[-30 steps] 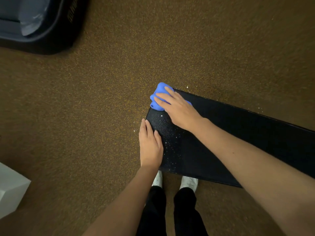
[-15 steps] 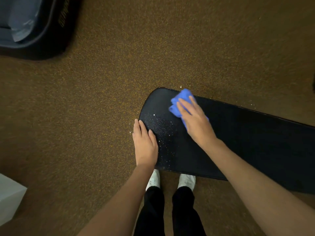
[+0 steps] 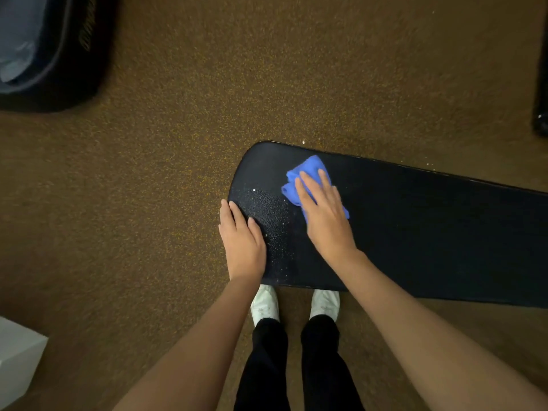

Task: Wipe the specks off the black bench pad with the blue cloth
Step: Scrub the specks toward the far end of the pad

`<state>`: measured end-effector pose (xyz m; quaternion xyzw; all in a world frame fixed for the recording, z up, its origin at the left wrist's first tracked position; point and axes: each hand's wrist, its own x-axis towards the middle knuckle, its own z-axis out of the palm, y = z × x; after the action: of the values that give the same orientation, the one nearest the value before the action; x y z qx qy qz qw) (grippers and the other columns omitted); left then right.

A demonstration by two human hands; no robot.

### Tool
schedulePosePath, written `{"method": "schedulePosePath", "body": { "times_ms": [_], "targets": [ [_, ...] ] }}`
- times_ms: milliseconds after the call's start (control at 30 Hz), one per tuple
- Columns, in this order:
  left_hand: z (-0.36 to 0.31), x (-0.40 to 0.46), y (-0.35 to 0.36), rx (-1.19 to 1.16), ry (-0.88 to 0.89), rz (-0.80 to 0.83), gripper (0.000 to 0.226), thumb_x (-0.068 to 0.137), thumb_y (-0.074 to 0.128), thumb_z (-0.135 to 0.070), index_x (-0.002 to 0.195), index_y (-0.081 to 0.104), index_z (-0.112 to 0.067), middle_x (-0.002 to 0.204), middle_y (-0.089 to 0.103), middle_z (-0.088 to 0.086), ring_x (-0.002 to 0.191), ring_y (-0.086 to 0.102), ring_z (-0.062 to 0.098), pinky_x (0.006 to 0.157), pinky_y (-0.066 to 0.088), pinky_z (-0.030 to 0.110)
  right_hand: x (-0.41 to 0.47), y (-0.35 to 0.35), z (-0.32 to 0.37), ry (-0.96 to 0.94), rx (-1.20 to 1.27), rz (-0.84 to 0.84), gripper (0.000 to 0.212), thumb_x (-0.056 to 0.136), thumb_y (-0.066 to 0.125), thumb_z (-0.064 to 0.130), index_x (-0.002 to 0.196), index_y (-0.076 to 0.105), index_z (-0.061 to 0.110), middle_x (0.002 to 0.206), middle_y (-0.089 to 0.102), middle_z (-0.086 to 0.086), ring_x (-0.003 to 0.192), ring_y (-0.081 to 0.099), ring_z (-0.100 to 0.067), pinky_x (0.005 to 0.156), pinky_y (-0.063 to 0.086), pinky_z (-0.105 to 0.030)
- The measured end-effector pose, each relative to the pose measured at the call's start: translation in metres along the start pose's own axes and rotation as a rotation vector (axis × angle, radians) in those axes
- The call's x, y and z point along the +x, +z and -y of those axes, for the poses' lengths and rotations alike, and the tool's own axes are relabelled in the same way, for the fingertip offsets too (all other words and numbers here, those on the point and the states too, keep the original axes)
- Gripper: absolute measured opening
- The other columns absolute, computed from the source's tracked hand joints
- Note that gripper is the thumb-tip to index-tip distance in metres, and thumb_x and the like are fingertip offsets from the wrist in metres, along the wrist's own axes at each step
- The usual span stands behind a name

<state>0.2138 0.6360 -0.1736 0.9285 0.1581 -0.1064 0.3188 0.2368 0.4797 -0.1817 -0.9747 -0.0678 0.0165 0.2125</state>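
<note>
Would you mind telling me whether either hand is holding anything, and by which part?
Neither grips anything. The right hand presses flat on the middle of the blue cloth; the left hand rests on the black bench pad near its rounded end.

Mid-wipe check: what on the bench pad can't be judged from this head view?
- Bench pad: far right cut off by the frame edge.
- Pad under the blue cloth and right hand: covered.
- Pad corner under the left hand: covered.
- Specks: too small to count.
</note>
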Motion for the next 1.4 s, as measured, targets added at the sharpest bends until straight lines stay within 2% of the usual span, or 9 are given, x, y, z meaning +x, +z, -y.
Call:
{"method": "schedulePosePath", "body": {
  "times_ms": [200,400,567,700,800,967,1200,1300,1400],
  "targets": [
    [-0.001,0.000,0.002,-0.001,-0.020,-0.005,0.053,0.100,0.026,-0.022,0.144,0.014,0.003,0.154,0.008,0.018,0.142,0.007,0.027,0.116,0.005,0.035,0.006,-0.010,-0.010,0.237,0.031,-0.073,0.067,0.068,0.055,-0.022,0.131,0.047,-0.002,0.139,0.046,-0.018,0.132,0.029,-0.050,0.097,0.034,-0.064],
    [0.003,0.001,-0.002,0.019,0.026,0.030,0.061,0.093,0.021,-0.028,0.143,0.016,0.007,0.153,0.009,0.023,0.142,0.010,0.031,0.116,0.006,0.033,-0.019,0.004,0.013,0.044,0.000,-0.013,0.067,0.072,0.058,-0.017,0.134,0.044,0.003,0.139,0.046,-0.013,0.134,0.029,-0.044,0.099,0.038,-0.059],
    [0.004,-0.006,-0.006,0.050,0.087,0.057,0.056,0.097,0.023,-0.025,0.143,0.016,0.007,0.152,0.007,0.024,0.142,0.007,0.033,0.117,0.010,0.041,-0.044,-0.017,-0.019,0.313,-0.083,-0.020,0.070,0.073,0.063,-0.015,0.137,0.040,-0.001,0.145,0.037,-0.018,0.135,0.024,-0.046,0.105,0.024,-0.057],
    [0.005,-0.016,-0.006,0.101,0.117,0.061,0.059,0.095,0.021,-0.029,0.142,0.019,0.007,0.152,0.010,0.024,0.141,0.008,0.035,0.116,0.012,0.044,-0.014,-0.017,-0.018,0.369,-0.040,-0.060,0.072,0.073,0.061,-0.018,0.139,0.034,-0.004,0.145,0.036,-0.021,0.136,0.019,-0.050,0.105,0.027,-0.059],
    [0.009,-0.016,-0.005,0.146,0.131,0.070,0.059,0.095,0.018,-0.028,0.141,0.021,0.009,0.151,0.012,0.026,0.141,0.010,0.037,0.116,0.013,0.045,0.000,-0.009,-0.008,0.332,-0.023,-0.054,0.070,0.071,0.059,-0.019,0.137,0.038,-0.005,0.140,0.042,-0.022,0.133,0.024,-0.053,0.101,0.032,-0.061],
    [0.014,-0.020,-0.002,0.234,0.195,0.094,0.060,0.092,0.018,-0.029,0.138,0.032,0.007,0.150,0.020,0.026,0.138,0.018,0.042,0.110,0.020,0.052,-0.019,-0.002,-0.003,-0.018,-0.046,0.034,0.067,0.071,0.057,-0.018,0.134,0.043,-0.001,0.139,0.044,-0.018,0.133,0.028,-0.048,0.100,0.035,-0.061],
    [0.011,-0.030,0.000,0.321,0.260,0.086,0.056,0.094,0.023,-0.028,0.137,0.035,0.005,0.147,0.025,0.026,0.135,0.025,0.044,0.106,0.026,0.056,0.005,-0.023,-0.036,0.356,-0.082,-0.036,0.072,0.082,0.052,-0.013,0.145,0.021,0.001,0.153,0.021,-0.016,0.140,0.003,-0.046,0.112,0.010,-0.053],
    [0.010,-0.031,-0.002,0.319,0.252,0.102,0.056,0.094,0.022,-0.028,0.137,0.035,0.005,0.147,0.026,0.026,0.135,0.025,0.044,0.107,0.026,0.055,0.024,-0.017,-0.027,0.352,-0.062,-0.030,0.070,0.083,0.049,-0.012,0.145,0.021,0.001,0.152,0.022,-0.016,0.140,0.000,-0.047,0.113,0.009,-0.053],
    [0.011,-0.030,-0.004,0.309,0.263,0.102,0.056,0.093,0.022,-0.028,0.136,0.037,0.006,0.146,0.029,0.026,0.134,0.027,0.044,0.108,0.026,0.054,0.022,-0.009,-0.015,0.202,-0.009,-0.021,0.069,0.074,0.054,-0.018,0.139,0.036,-0.002,0.144,0.038,-0.019,0.135,0.017,-0.053,0.105,0.023,-0.062]
  ]
}}
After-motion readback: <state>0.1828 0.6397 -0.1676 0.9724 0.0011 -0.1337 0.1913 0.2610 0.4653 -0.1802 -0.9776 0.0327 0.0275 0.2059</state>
